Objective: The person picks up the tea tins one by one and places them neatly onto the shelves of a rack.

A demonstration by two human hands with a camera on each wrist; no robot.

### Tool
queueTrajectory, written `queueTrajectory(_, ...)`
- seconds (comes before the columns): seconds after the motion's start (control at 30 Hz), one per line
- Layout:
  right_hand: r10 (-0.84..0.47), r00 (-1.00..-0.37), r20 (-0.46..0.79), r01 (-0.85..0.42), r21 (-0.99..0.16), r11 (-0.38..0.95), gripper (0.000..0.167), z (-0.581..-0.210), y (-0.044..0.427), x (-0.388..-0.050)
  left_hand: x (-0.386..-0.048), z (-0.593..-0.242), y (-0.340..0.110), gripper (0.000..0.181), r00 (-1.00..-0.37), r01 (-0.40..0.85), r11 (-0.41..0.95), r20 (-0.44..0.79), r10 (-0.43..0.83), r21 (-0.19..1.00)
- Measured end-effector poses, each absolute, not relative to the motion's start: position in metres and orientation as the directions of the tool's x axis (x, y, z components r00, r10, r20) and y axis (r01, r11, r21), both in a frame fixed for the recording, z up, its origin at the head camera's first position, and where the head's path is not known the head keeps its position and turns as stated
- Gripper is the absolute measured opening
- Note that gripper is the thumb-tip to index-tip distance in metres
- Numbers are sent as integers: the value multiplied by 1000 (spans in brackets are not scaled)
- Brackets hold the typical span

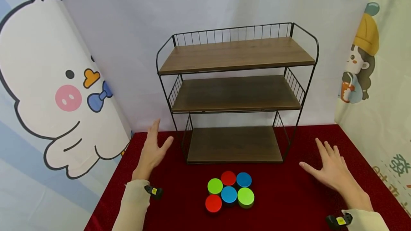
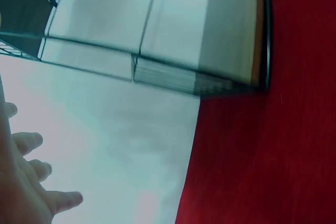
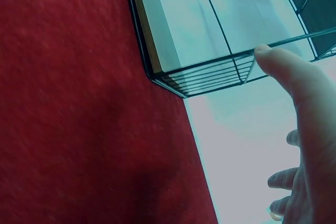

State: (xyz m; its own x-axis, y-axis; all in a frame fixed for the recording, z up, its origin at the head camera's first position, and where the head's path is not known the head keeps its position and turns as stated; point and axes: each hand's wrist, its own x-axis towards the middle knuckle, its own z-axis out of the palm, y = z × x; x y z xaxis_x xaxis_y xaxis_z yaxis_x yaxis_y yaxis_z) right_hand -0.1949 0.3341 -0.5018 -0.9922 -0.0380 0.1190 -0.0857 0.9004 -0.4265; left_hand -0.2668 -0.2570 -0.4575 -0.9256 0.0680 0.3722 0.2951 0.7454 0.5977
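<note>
In the head view my left hand point(image 1: 153, 154) hovers left of a three-tier shelf rack point(image 1: 237, 93), fingers spread and holding nothing. My right hand point(image 1: 332, 170) is held out at the right, its thumb apart from the straight fingers, also holding nothing. Between the hands, in front of the rack, sits a cluster of round discs like bottle caps: a red disc point(image 1: 228, 178) and a blue disc point(image 1: 244, 180) at the back, a green disc point(image 1: 215, 186) and a blue disc point(image 1: 229, 194) in the middle, a red disc point(image 1: 213, 203) and a green disc point(image 1: 245, 198) nearest me.
The rack has brown boards and a black wire frame, and stands at the back of a dark red cloth-covered table point(image 1: 179, 202). A white curtain point(image 1: 135, 45) hangs behind it. Cartoon-printed fabric point(image 1: 35, 81) closes off the left side, with more on the right.
</note>
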Motion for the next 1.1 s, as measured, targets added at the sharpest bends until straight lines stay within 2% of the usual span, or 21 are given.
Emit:
queueTrajectory(0.27,-52,-994,99,-94,-477,874,110,-512,320,-188,-271,-456,-228,58,-899,407,476,434,59,780)
queueTrajectory(0.5,-78,-992,94,-117,-536,836,108,-519,299,-181,-272,-457,-212,50,-899,432,270,434,57,860)
queueTrajectory(0.8,-126,-990,63,-137,-650,748,102,-524,278,-177,-276,-459,-202,45,-895,445,194,439,75,874)
queueTrajectory(1.1,-144,-988,47,-138,-674,726,98,-527,256,-177,-280,-463,-195,43,-923,384,205,383,45,900)
